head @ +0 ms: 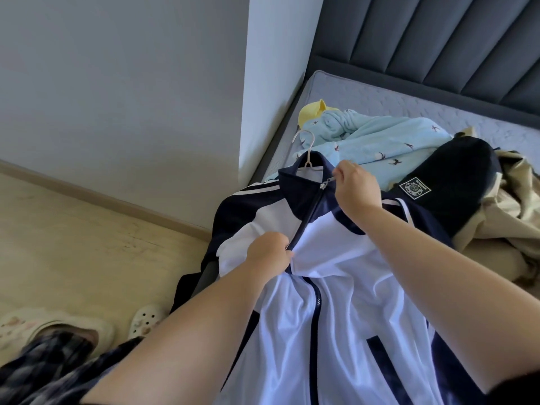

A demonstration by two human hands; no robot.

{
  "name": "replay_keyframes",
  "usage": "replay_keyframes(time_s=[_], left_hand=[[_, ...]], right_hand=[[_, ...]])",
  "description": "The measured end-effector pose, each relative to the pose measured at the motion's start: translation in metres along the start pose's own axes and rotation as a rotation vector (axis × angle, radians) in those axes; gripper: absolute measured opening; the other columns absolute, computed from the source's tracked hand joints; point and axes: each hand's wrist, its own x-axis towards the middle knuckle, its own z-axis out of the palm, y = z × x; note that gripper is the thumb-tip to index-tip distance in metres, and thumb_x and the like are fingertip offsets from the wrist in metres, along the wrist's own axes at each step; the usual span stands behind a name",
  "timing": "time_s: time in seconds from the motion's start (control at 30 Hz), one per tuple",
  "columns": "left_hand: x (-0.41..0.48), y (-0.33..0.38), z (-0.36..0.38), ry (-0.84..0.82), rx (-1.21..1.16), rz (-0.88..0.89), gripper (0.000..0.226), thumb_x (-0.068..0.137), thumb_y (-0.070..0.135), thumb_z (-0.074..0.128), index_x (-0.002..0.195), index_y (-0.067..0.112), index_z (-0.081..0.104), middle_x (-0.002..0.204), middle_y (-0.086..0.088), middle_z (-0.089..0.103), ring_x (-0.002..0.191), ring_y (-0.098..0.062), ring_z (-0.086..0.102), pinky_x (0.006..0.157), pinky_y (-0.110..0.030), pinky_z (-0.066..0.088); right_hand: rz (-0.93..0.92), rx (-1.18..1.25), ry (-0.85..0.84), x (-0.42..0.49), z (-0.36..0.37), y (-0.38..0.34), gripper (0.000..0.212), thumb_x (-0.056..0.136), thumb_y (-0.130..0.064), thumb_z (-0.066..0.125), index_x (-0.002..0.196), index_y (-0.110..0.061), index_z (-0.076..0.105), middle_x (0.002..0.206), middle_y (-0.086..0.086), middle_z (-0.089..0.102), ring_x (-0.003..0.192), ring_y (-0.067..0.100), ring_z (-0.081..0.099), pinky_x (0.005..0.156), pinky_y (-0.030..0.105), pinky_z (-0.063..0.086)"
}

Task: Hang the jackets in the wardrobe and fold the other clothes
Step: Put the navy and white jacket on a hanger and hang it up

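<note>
— Your right hand [355, 185] is pinching the zipper pull [329, 180] up at the collar; your left hand [270, 252] is gripping the white fabric beside the zip lower down. Where's the jacket?

— One navy-and-white jacket [344, 276] is lying on one pale hanger [306, 147], draped over the mattress [380, 95] edge. Surface, room?

— You're standing at a grey quilted mattress, dark padded headboard [432, 45] behind, grey wall [117, 83], pale wood floor [73, 244]. Counts: one light blue printed garment [380, 141], one yellow piece [312, 111], one black garment [455, 176] with a patch, one beige garment [508, 217], two slippers [147, 320] showing.
</note>
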Motion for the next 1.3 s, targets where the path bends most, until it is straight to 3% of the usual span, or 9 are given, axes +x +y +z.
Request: replay_keyframes(time_s=[0.13,0.23,0.33,0.43,0.6,0.7,0.93,1.17,1.3], left_hand=[[0.002,-0.005,0.003,0.000,-0.078,-0.029,0.046,0.091,0.024,0.059,0.060,0.016,0.026,0.058,0.001,0.032,0.054,-0.015,0.031,0.049,-0.028,0.024],[0.004,-0.007,0.003,-0.017,-0.113,-0.031,0.047,0.090,0.025,0.060,0.059,0.016,0.026,0.058,0.001,0.033,0.056,-0.017,0.034,0.052,-0.029,0.027],[0.006,-0.009,0.002,-0.011,-0.135,-0.032,0.046,0.089,0.025,0.060,0.059,0.016,0.027,0.057,0.002,0.034,0.056,-0.017,0.034,0.051,-0.028,0.027],[0.004,-0.006,0.000,0.020,-0.175,-0.011,0.036,0.089,0.027,0.058,0.063,0.015,0.036,0.063,0.001,0.041,0.058,-0.017,0.039,0.054,-0.028,0.032],[-0.001,0.014,-0.027,0.123,-0.303,0.041,0.020,0.088,0.032,0.056,0.102,0.017,0.055,0.100,0.006,0.055,0.087,-0.016,0.056,0.077,-0.030,0.045],[-0.002,0.034,-0.052,0.178,-0.310,0.087,0.034,0.092,0.031,0.053,0.122,0.016,0.051,0.119,0.008,0.046,0.098,-0.015,0.053,0.083,-0.026,0.041],[-0.023,0.088,-0.111,0.283,-0.162,0.270,0.036,0.093,0.023,0.050,0.129,0.016,0.051,0.130,0.000,0.043,0.117,-0.016,0.046,0.087,-0.021,0.033],[-0.065,0.141,-0.196,0.560,0.017,0.375,0.031,0.092,0.019,0.050,0.122,0.013,0.051,0.123,-0.003,0.045,0.110,-0.021,0.049,0.091,-0.038,0.047],[-0.090,0.160,-0.249,0.657,0.206,0.404,0.033,0.092,0.019,0.048,0.125,0.013,0.047,0.126,-0.004,0.044,0.108,-0.023,0.048,0.088,-0.033,0.046]], right_hand=[[0.234,-0.044,-0.187,0.003,0.010,0.026,0.040,0.096,-0.010,0.038,0.137,-0.009,0.040,0.132,0.015,0.049,0.121,0.033,0.043,0.094,0.041,0.036],[0.299,-0.210,-0.372,0.005,0.014,0.040,0.054,0.093,-0.015,0.045,0.144,-0.013,0.028,0.140,0.014,0.042,0.130,0.032,0.035,0.107,0.045,0.027],[0.352,-0.177,-0.388,0.010,0.017,0.042,0.039,0.091,-0.020,0.048,0.129,-0.014,0.046,0.127,0.013,0.053,0.122,0.033,0.044,0.100,0.043,0.031],[0.426,-0.057,-0.312,0.011,0.013,0.036,0.015,0.086,-0.027,0.051,0.091,-0.014,0.056,0.091,0.008,0.061,0.097,0.033,0.054,0.084,0.038,0.033],[0.428,0.078,-0.160,0.009,-0.013,0.025,0.034,0.085,-0.038,0.057,0.061,-0.018,0.045,0.062,-0.001,0.050,0.073,0.030,0.050,0.082,0.038,0.036],[0.398,0.096,-0.078,0.010,-0.043,0.017,0.033,0.086,-0.040,0.057,0.063,-0.020,0.045,0.066,0.001,0.052,0.075,0.030,0.050,0.080,0.037,0.035],[0.450,0.304,0.113,0.011,-0.134,-0.009,0.025,0.083,-0.034,0.055,0.067,-0.016,0.051,0.073,0.007,0.058,0.089,0.037,0.054,0.081,0.040,0.042],[0.356,0.469,0.334,0.009,-0.248,-0.069,0.023,0.079,-0.025,0.055,0.060,-0.016,0.047,0.060,-0.001,0.051,0.090,0.037,0.053,0.083,0.039,0.043],[0.298,0.579,0.447,0.013,-0.311,-0.109,0.019,0.081,-0.026,0.055,0.063,-0.021,0.053,0.065,-0.004,0.056,0.098,0.035,0.051,0.089,0.042,0.043]])
